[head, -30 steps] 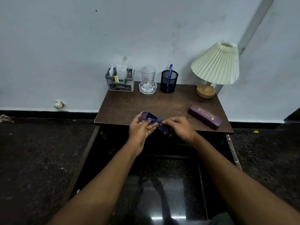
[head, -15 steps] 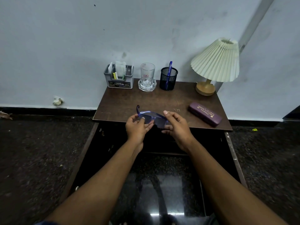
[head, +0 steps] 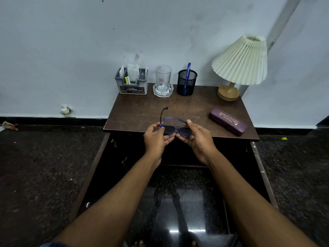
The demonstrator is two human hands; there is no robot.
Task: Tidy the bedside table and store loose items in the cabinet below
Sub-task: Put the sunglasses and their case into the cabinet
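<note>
Blue-framed sunglasses [head: 170, 128] hover over the front edge of the brown bedside table [head: 142, 111]. My left hand [head: 156, 138] pinches the left end of the frame, and my right hand [head: 197, 138] pinches the right end. The left temple arm sticks up and away from me; the right one lies folded across the back of the frame. A purple glasses case [head: 228, 121] lies closed on the table's right side. Below the tabletop the cabinet [head: 178, 154] stands open, its inside dark.
Along the wall stand a grey organiser [head: 131, 82] with papers, a glass mug [head: 163, 81] on a glass coaster, a black mesh cup [head: 186, 82] with a blue pen, and a pleated lamp [head: 240, 63]. Both cabinet doors [head: 92, 175] swing out toward me over dark speckled floor.
The sunglasses have risen slightly, and the left temple arm has swung out from the frame to stand up. The view has shifted a little closer.
</note>
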